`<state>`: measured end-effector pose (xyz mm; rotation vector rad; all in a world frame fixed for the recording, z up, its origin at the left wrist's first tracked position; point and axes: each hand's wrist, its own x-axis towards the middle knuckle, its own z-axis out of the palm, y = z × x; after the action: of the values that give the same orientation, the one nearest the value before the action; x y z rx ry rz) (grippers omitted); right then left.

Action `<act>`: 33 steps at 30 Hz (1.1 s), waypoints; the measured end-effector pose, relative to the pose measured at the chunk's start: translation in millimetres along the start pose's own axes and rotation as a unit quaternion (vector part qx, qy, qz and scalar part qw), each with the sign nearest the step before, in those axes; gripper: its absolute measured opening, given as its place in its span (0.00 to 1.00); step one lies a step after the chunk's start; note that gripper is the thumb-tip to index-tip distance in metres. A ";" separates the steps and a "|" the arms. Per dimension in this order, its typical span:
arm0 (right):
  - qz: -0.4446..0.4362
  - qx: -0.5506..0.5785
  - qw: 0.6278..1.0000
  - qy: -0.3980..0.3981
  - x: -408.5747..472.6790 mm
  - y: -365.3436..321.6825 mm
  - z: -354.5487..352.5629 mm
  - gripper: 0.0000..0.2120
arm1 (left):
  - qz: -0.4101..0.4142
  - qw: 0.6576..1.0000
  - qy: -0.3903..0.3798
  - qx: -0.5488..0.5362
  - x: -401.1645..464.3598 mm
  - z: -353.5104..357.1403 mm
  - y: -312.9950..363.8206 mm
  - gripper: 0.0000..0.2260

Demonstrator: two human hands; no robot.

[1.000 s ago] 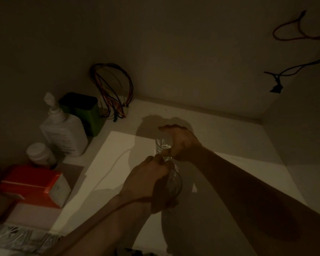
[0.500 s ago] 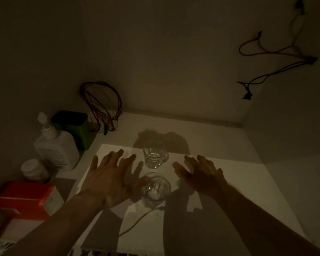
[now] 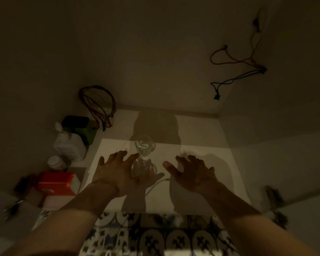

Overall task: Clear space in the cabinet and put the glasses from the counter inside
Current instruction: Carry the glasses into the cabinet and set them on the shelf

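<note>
Two clear glasses stand upright on the white cabinet shelf [image 3: 207, 163], one behind the other. The far glass [image 3: 144, 147] is fully in sight. The near glass [image 3: 144, 168] is partly covered by my left hand [image 3: 116, 172], which hovers over its left side with fingers spread and holds nothing. My right hand [image 3: 194, 173] is open to the right of the near glass, apart from it. Both forearms reach in from the bottom of the view.
Along the shelf's left side stand a white pump bottle [image 3: 68, 145], a green and black box [image 3: 79, 129], a small white jar [image 3: 55, 162] and an orange box [image 3: 56, 182]. Coiled wires [image 3: 98, 106] lie at the back left. Loose cables [image 3: 235, 71] hang on the right wall. Patterned tiles [image 3: 155, 235] lie below.
Both hands let go of the glasses, opened, and have drawn back toward me. The two glasses stay standing on the shelf. The view has pulled back, showing the tiles below.
</note>
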<state>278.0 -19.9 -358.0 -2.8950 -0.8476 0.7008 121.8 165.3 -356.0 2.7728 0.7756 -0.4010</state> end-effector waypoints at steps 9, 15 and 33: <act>0.043 0.038 0.991 -0.121 -205.7 -28.4 -169.8 0.47 | -0.005 0.994 -0.107 -0.037 -163.9 -157.4 54.0 0.49; 0.032 0.081 0.990 -0.111 -328.4 -48.2 -284.4 0.54 | 0.017 0.993 -0.117 -0.008 -277.8 -261.9 87.6 0.50; -0.037 0.068 0.989 0.129 -621.6 -35.3 -597.2 0.43 | 0.048 0.985 0.168 -0.012 -512.8 -611.5 231.3 0.44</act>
<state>55.3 -265.1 438.6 -2.7375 -0.8337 0.3498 -55.4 -88.1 415.2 2.8784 0.7051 0.0989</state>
